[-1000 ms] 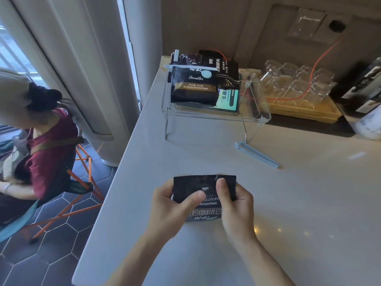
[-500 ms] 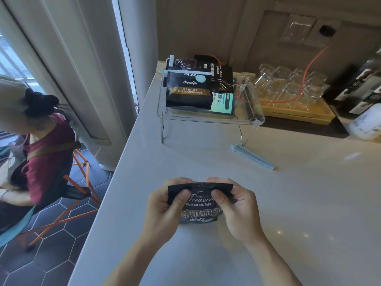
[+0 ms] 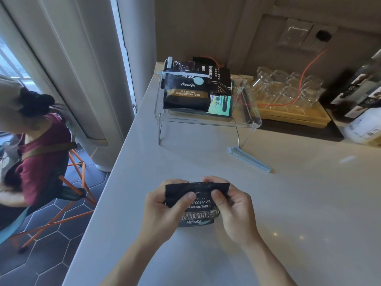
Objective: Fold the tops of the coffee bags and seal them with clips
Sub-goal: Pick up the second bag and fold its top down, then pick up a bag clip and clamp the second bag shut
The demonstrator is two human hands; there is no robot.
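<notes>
A small black coffee bag (image 3: 199,205) with white lettering stands on the pale counter (image 3: 288,203) in front of me. My left hand (image 3: 162,209) pinches its top at the left and my right hand (image 3: 233,205) pinches it at the right, thumbs on the near face, with the top strip bent over toward me. A light blue sealing clip (image 3: 248,159) lies flat on the counter beyond my right hand, apart from the bag. Other coffee bags (image 3: 185,91) lie on a clear acrylic shelf (image 3: 206,121) further back, the front one with a white clip (image 3: 185,74) across its top.
A wooden tray (image 3: 294,116) of upturned glasses stands at the back right, with an orange cable over it. A white bottle (image 3: 362,129) sits at the far right. The counter's left edge drops to a tiled floor where a person (image 3: 31,145) sits on an orange-legged chair.
Both hands have rolled the bag's top strip further down toward me, and the bag has shifted a little nearer. The blue clip has stayed in place.
</notes>
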